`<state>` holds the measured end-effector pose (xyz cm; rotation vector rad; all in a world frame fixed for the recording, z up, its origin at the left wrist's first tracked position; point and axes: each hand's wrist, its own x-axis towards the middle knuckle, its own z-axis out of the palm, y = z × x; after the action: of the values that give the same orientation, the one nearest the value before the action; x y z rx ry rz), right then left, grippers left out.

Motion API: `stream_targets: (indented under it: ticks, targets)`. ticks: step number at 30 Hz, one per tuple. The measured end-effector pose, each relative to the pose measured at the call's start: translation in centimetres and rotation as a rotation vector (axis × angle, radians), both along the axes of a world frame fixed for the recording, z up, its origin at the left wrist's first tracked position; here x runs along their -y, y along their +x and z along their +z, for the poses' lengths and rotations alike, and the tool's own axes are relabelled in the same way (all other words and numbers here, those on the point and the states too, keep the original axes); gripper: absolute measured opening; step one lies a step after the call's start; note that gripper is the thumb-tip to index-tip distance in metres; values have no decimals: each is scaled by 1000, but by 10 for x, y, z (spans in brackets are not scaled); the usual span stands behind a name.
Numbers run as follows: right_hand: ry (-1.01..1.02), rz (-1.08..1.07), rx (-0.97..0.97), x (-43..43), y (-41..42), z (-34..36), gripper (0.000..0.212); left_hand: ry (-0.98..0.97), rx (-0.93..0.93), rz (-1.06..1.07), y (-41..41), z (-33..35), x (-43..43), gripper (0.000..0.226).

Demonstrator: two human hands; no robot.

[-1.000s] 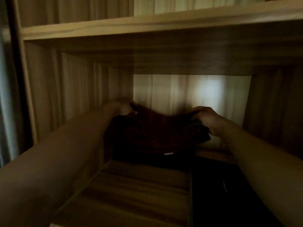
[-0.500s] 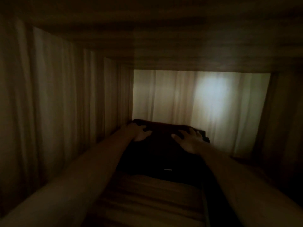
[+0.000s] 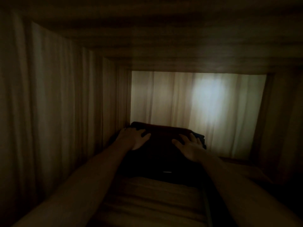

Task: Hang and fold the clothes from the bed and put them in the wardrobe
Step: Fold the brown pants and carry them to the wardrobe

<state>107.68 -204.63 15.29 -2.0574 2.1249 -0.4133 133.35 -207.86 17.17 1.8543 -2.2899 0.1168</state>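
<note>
Placement looks nearly done: a dark folded fabric garment (image 3: 164, 154) lies on the brown wooden wardrobe shelf (image 3: 147, 199), at its back left. The left hand (image 3: 133, 139) and right hand (image 3: 191, 149) lie flat on it, fingers spread, gripping nothing; other clothes unseen.

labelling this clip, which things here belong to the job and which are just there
Job: folded dark garment, left hand and right hand pressing flat on it, wardrobe shelf.
Just there: bluish cloth edge beneath the garment, lit back panel.
</note>
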Motion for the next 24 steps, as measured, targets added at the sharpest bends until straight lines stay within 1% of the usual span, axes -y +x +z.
stream_targets:
  ticks: [2, 4, 6, 8, 11, 13, 17, 19, 21, 23, 24]
  targets:
    - [44, 8, -87, -12, 6, 4, 65, -47, 19, -6, 1, -3, -14, 76]
    - [77, -33, -69, -28, 9, 13, 69, -69, 28, 5, 2, -3, -32, 70]
    - [57, 40, -67, -50, 9, 26, 72, -17, 3, -8, 5, 2, -56, 65]
    - [40, 150, -77, -78, 7, 37, 70, 57, -84, -44, 9, 10, -87, 62]
    - [19, 220, -98, -123, 9, 48, 63, 70, -158, -49, 17, 26, -141, 60]
    - [-19, 267, -110, -151, 14, 56, 57, 67, -151, -13, 21, 35, -182, 64]
    - [-50, 344, -173, -206, 31, 76, 56, 101, -125, 86, 31, 48, -262, 63]
    - [-61, 372, -199, -226, 41, 84, 51, 94, -158, 142, 37, 51, -303, 55]
    - [-71, 419, -197, -249, 51, 90, 47, 80, -239, 196, 46, 52, -344, 43]
    - [-82, 473, -183, -267, 62, 92, 46, 82, -217, 248, 58, 53, -383, 38]
    - [-91, 494, -173, -276, 69, 93, 45, 83, -172, 290, 68, 53, -396, 35]
